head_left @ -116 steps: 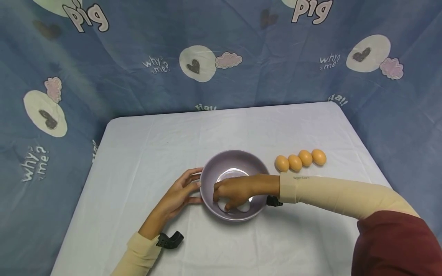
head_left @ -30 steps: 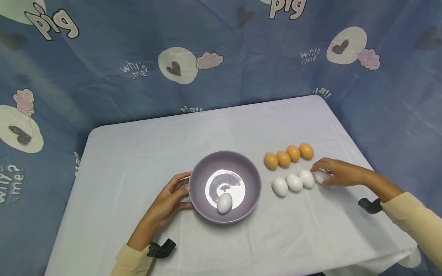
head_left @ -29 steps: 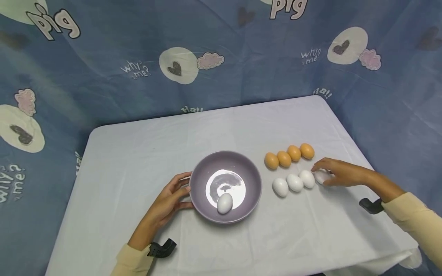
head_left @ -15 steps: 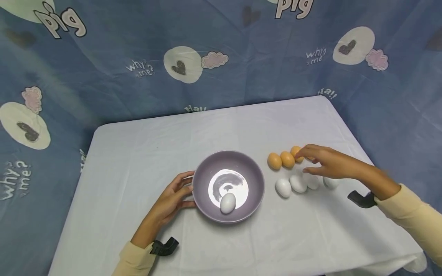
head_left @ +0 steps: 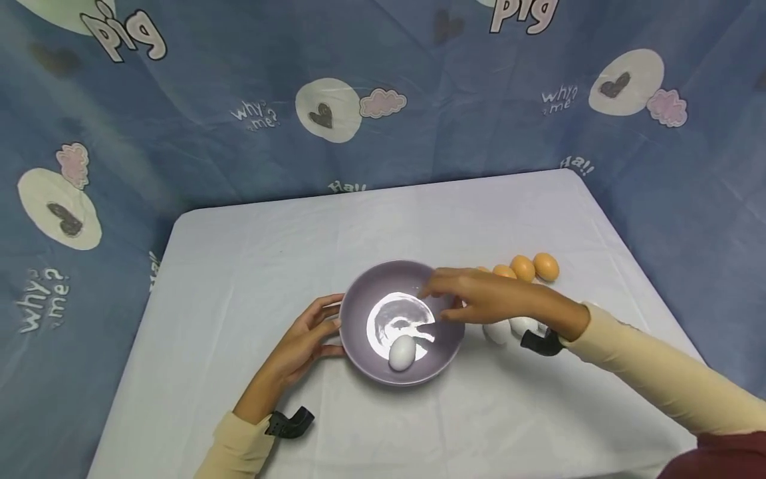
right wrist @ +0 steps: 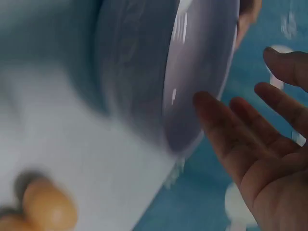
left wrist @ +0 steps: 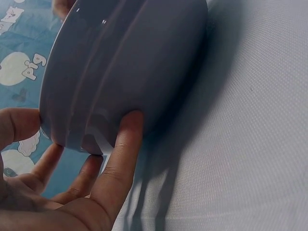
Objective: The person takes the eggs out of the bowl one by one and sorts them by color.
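Observation:
A purple bowl (head_left: pixel 362 339) stands on the white-covered table with one white egg (head_left: pixel 402 352) lying in it. My left hand (head_left: pixel 303 342) rests its fingertips on the bowl's left side. In the left wrist view those fingers (left wrist: pixel 126 149) are spread, touching its outer wall. Over the bowl's right rim hovers my right hand (head_left: pixel 479 296), fingers loosely extended and holding nothing, as the right wrist view (right wrist: pixel 269 159) confirms. Right of the bowl, white eggs (head_left: pixel 497 331) lie partly hidden under my right forearm. Behind them is a row of orange-brown eggs (head_left: pixel 546 267), also partly covered.
Blue printed cloth (head_left: pixel 239 156) hangs behind and beside the table. The white tablecloth (head_left: pixel 269 253) extends around the bowl. Black wrist cameras sit on both arms (head_left: pixel 290 423).
Earlier my right hand reached into the bowl at white eggs, then touched the rightmost white egg in the row. Since then it has lifted off and swung left over the bowl. My left hand stays.

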A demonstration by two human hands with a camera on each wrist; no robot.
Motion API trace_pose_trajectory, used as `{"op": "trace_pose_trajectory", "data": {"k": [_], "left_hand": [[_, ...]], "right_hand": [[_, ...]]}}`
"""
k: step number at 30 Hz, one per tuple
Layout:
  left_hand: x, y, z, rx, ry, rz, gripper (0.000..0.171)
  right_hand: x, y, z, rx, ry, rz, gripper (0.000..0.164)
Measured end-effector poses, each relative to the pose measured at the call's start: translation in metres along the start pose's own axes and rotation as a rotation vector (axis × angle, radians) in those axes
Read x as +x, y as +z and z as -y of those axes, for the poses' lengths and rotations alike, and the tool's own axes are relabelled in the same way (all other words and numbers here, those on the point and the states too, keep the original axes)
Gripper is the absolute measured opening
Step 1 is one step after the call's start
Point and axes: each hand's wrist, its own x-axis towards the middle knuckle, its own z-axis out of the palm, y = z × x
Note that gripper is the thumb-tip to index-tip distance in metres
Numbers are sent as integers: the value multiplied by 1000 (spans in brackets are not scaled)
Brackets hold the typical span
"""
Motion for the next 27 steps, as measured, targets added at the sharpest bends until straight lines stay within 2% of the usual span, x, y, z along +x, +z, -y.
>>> {"op": "trace_pose_trajectory", "data": {"k": [5, 10, 22, 27], "left_hand": [[0, 1, 0, 2, -2, 0, 55], [0, 0, 0, -1, -5, -7, 56], [-2, -1, 1, 8, 5, -8, 55], [-1, 0, 2, 19, 4, -12, 53]], "right_hand": [[28, 27, 9, -73, -44, 103, 36], [43, 47, 14, -209, -64, 128, 35], [61, 69, 24, -301, -42, 225, 34], [64, 73, 27, -332, -65, 215, 33]]}}
